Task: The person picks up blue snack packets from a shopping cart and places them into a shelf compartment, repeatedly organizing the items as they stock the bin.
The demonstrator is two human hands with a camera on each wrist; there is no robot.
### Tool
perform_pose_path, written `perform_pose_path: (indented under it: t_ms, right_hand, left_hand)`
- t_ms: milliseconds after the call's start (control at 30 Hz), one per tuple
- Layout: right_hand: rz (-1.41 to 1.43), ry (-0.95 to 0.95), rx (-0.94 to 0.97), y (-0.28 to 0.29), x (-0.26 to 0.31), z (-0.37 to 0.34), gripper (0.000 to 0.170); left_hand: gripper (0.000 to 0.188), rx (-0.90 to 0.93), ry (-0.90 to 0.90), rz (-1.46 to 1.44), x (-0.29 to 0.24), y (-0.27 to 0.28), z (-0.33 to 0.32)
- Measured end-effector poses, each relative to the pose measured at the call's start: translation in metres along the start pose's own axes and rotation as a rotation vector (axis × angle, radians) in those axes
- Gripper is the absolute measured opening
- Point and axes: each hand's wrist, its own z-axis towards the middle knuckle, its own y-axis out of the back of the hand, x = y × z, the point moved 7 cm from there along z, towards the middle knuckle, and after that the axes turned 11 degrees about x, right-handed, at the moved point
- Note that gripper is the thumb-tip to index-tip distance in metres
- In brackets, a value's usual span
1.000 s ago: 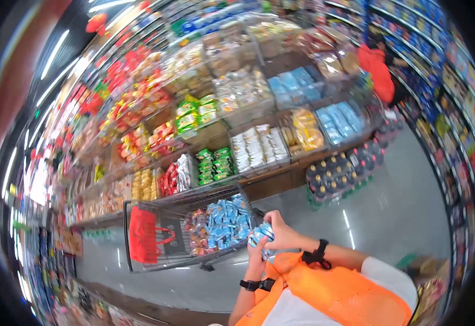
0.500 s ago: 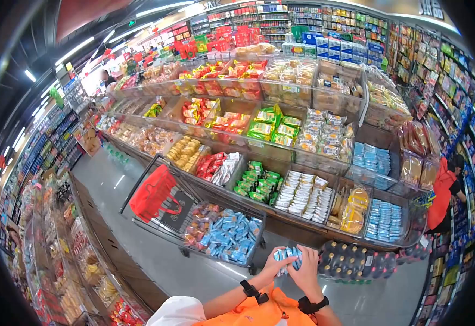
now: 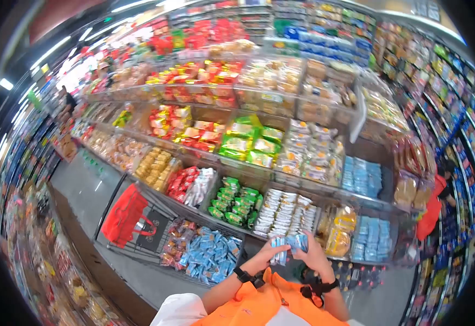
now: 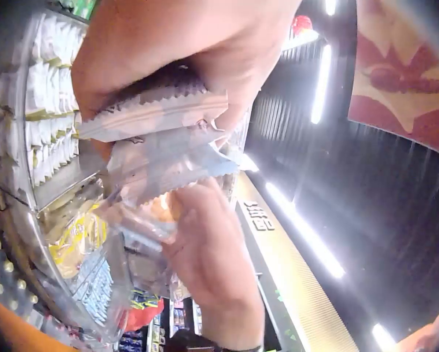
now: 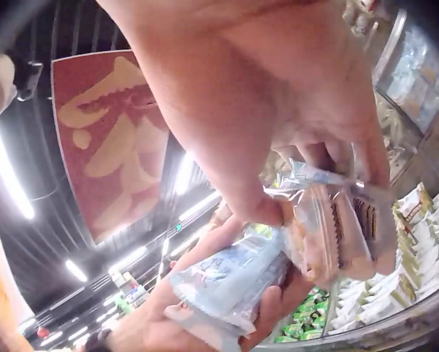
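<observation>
Both hands hold small light-blue wrapped snack packets (image 3: pixel 289 242) in front of the chest. My left hand (image 3: pixel 271 254) grips several of them; in the left wrist view their crimped wrapper ends (image 4: pixel 168 158) stick out below its curled fingers. My right hand (image 3: pixel 314 256) is close beside it, thumb and fingers round clear-and-blue packets (image 5: pixel 329 231). In the right wrist view a pale-blue packet (image 5: pixel 234 282) lies in the left hand, next to the right thumb. Left of the hands is a shopping cart (image 3: pixel 161 259) with a heap of similar blue packets (image 3: pixel 211 255).
A red bag (image 3: pixel 126 217) sits in the cart. Clear bins of packaged snacks rise in tiers ahead, with white packets (image 3: pixel 286 212) and green packets (image 3: pixel 234 201) nearest. Dark bottles (image 3: pixel 351 276) stand low at the right. A person in red (image 3: pixel 432 209) is at the far right.
The head view has swung round from its tilt. Both hands have come up before the lower bins, still holding the packets, which now spread more between them.
</observation>
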Motion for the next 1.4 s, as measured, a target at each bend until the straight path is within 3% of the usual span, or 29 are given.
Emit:
perform_pose_path:
  t_ms: [67, 133, 200, 267, 300, 333, 400, 467, 500, 567, 667, 733, 767, 800, 833, 867, 967, 1000, 1067, 1167, 1300, 1400]
  right_hand:
    - [0.117, 0.052, -0.034, 0.013, -0.067, 0.009, 0.070]
    - [0.315, 0.115, -0.119, 0.057, -0.085, 0.014, 0.071]
    - [0.382, 0.126, -0.215, 0.135, -0.090, 0.014, 0.075]
    - [0.423, 0.216, -0.482, 0.226, -0.086, 0.015, 0.068]
    - [0.302, 0.080, -0.608, 0.269, -0.063, 0.008, 0.064]
    - [0.199, 0.217, -0.682, 0.318, -0.084, 0.022, 0.062]
    - [-0.068, 0.187, -0.745, 0.374, -0.038, 0.024, 0.058]
    - [-0.645, 0.110, -0.648, 0.409, -0.021, 0.044, 0.057]
    - [-0.820, -0.004, -0.480, 0.422, -0.042, 0.061, 0.057]
    - [-1.144, -0.223, -0.111, 0.430, -0.112, 0.094, 0.057]
    - [-1.172, -0.347, 0.254, 0.417, -0.178, 0.109, 0.056]
    - [-1.286, -0.373, 0.242, 0.411, -0.223, 0.117, 0.048]
    - [-1.225, -0.354, 0.274, 0.407, -0.223, 0.119, 0.034]
    - [-1.175, -0.321, 0.282, 0.407, -0.238, 0.128, 0.041]
    - [-1.261, -0.165, 0.217, 0.408, -0.255, 0.135, 0.048]
    - [-1.307, -0.128, 0.313, 0.411, -0.266, 0.143, 0.054]
    - [-1.397, -0.131, 0.343, 0.422, -0.260, 0.150, 0.052]
    - [-1.498, -0.131, 0.322, 0.423, -0.256, 0.150, 0.052]
    - [-1.498, -0.149, 0.070, 0.434, -0.278, 0.153, 0.040]
    - [-1.713, -0.464, 0.055, 0.437, -0.285, 0.149, 0.036]
    - [-1.506, -0.763, 0.493, 0.425, -0.252, 0.140, 0.045]
    - [-1.407, -0.663, 0.401, 0.433, -0.313, 0.147, 0.044]
  left_hand:
    - [0.041, 0.093, 0.054, -0.023, -0.002, -0.008, 0.012]
    - [0.035, 0.054, 0.059, -0.056, -0.013, -0.008, 0.018]
    - [0.036, -0.026, 0.058, -0.072, -0.009, 0.019, 0.023]
    - [0.037, -0.179, -0.071, -0.077, -0.019, 0.029, 0.015]
    - [0.037, -0.243, -0.104, -0.146, -0.018, 0.034, 0.010]
    - [0.037, -0.312, -0.154, -0.213, -0.017, 0.042, 0.002]
    - [0.036, -0.362, -0.160, -0.286, -0.003, 0.073, -0.003]
    - [0.036, -0.375, -0.192, -0.353, 0.003, 0.088, -0.006]
    - [0.035, -0.379, -0.214, -0.364, 0.000, 0.087, -0.005]
    - [0.034, -0.427, -0.259, -0.406, -0.010, 0.079, -0.005]
    - [0.030, -0.462, -0.310, -0.392, -0.015, 0.079, 0.005]
    - [0.029, -0.499, -0.309, -0.353, -0.014, 0.072, 0.012]
    - [0.028, -0.513, -0.311, -0.340, -0.013, 0.069, 0.014]
    - [0.027, -0.523, -0.319, -0.342, -0.009, 0.067, 0.016]
    - [0.027, -0.511, -0.315, -0.337, -0.007, 0.059, 0.017]
    - [0.026, -0.503, -0.308, -0.332, -0.004, 0.052, 0.017]
    - [0.026, -0.435, -0.351, -0.416, -0.002, 0.039, 0.023]
    - [0.027, -0.447, -0.350, -0.441, 0.000, 0.040, 0.024]
    - [0.027, -0.461, -0.319, -0.484, 0.006, 0.044, 0.027]
    - [0.028, -0.510, -0.342, -0.458, -0.003, 0.037, 0.022]
    - [0.031, -0.540, -0.354, -0.472, 0.006, 0.049, 0.016]
    - [0.029, -0.574, -0.368, -0.514, 0.016, 0.051, 0.014]
